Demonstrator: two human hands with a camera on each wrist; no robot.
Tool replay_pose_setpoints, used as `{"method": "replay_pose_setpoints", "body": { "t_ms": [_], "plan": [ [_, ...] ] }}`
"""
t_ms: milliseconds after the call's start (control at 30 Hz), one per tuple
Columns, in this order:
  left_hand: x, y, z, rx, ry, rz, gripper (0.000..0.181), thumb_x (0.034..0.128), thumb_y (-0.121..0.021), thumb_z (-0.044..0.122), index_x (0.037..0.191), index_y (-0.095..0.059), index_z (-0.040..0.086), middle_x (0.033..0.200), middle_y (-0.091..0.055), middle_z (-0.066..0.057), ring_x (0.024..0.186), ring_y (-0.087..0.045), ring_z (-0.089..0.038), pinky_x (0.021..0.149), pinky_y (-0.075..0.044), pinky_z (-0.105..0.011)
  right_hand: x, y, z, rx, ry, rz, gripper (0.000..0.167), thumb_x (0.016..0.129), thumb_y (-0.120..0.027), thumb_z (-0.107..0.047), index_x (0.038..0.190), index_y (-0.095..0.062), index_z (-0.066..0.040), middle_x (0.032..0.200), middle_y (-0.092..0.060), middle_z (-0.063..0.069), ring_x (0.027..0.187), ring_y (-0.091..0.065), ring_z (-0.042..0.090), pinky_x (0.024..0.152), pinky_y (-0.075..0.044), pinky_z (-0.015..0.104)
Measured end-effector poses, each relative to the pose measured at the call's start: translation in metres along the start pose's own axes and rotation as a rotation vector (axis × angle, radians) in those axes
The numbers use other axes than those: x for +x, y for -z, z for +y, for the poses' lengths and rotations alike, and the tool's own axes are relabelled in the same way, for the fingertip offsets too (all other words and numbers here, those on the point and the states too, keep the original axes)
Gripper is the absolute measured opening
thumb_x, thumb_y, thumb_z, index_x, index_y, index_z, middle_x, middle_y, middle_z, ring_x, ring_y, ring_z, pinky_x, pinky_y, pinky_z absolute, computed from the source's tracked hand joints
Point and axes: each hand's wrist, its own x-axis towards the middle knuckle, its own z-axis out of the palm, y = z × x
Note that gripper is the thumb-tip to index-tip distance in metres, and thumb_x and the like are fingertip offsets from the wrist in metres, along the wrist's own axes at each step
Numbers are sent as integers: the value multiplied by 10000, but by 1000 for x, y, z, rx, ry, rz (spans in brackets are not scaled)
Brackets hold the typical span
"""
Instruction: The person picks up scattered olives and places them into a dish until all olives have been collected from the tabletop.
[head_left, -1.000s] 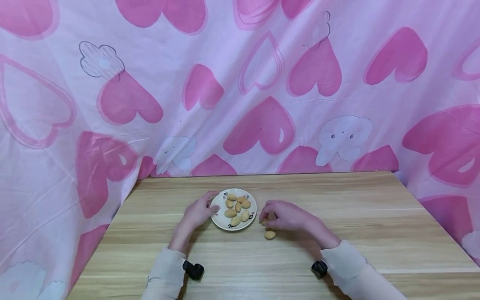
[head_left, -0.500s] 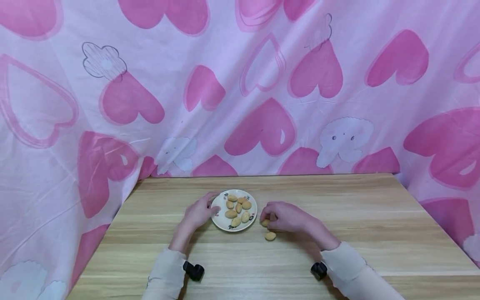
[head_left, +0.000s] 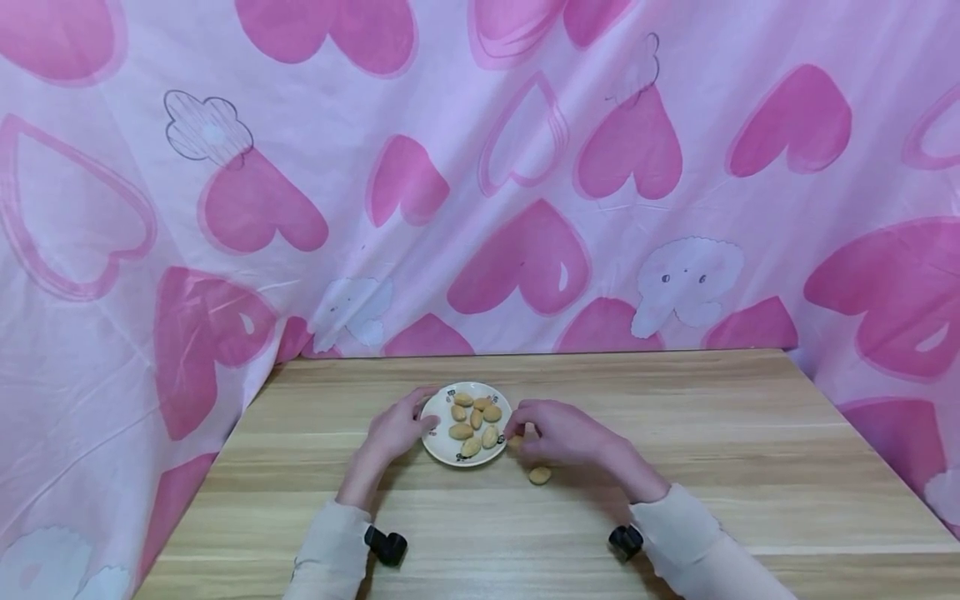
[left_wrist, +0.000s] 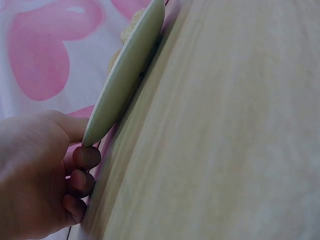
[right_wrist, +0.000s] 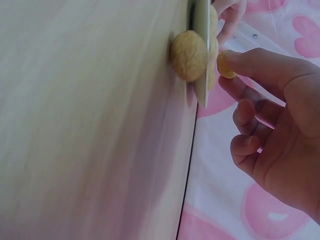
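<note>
In the head view a small white plate [head_left: 440, 444] with a printed pattern stands on the wooden table, several tan, oval nuts [head_left: 461, 432] lying on it. My left hand [head_left: 397, 427] grips the plate's left rim, thumb on top; the left wrist view has the curled fingers [left_wrist: 80, 182] at the plate's edge. Between thumb and forefinger, my right hand [head_left: 566, 432] pinches a nut [right_wrist: 226, 67], raised above the table at the plate's right rim. One more wrinkled nut [head_left: 539, 475] sits on the table, just below the right hand.
Pink cloth [head_left: 517, 250] with hearts hangs behind the table [head_left: 480, 533] and down both sides. Each sleeve end carries a small black wrist camera, one on the left [head_left: 386, 546] and one on the right [head_left: 626, 542].
My right hand has moved left with the nut, from beside the plate up to its right rim. The left hand keeps its hold on the plate.
</note>
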Motion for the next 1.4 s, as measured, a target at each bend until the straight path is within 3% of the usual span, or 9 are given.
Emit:
{"method": "replay_pose_setpoints", "body": {
  "t_ms": [233,367,600,833,1133,1400],
  "plan": [
    [-1,0,-2,-3,-23,6,530,950,-651,320,1452,-502,236,1259,-680,-164,1224,-603,-357,1035,-397,-613,10,-3,-14,-1,27,7,191,880,-693,-171,1046,-731,-259,1026,-631,-147,876,-594,120,791,-485,279],
    [-1,-1,-4,32,-30,21,515,953,-645,323,1443,-511,236,1162,-711,-131,1124,-647,-324,968,-451,-577,18,-5,-21,11,57,11,165,892,-707,-191,1043,-735,-251,1023,-642,-141,926,-627,174,807,-499,275],
    [0,0,-2,45,-30,29,508,950,-646,335,1434,-520,252,1151,-711,-113,1081,-655,-292,924,-468,-551,32,-12,-30,-15,118,15,151,872,-740,-205,1018,-739,-241,965,-644,-129,897,-614,130,774,-487,233],
    [1,0,-2,57,-28,22,504,951,-645,338,1432,-518,257,1208,-703,-139,1165,-636,-334,961,-447,-583,44,-18,-40,-81,145,23,165,857,-746,-213,1018,-747,-254,945,-635,-129,851,-601,103,752,-470,209],
    [2,1,-1,64,-37,19,498,948,-649,334,1424,-524,260,1083,-722,-63,995,-653,-230,884,-458,-514,62,-25,-48,-168,209,17,151,877,-712,-196,1021,-736,-235,931,-624,-82,787,-540,40,707,-448,179],
    [0,0,-1,68,-43,40,483,945,-655,319,1409,-539,253,1091,-739,-52,1063,-662,-268,909,-456,-549,72,-32,-53,-216,231,2,159,858,-729,-175,1010,-750,-217,893,-610,-89,818,-543,56,719,-426,164]
  ]
}}
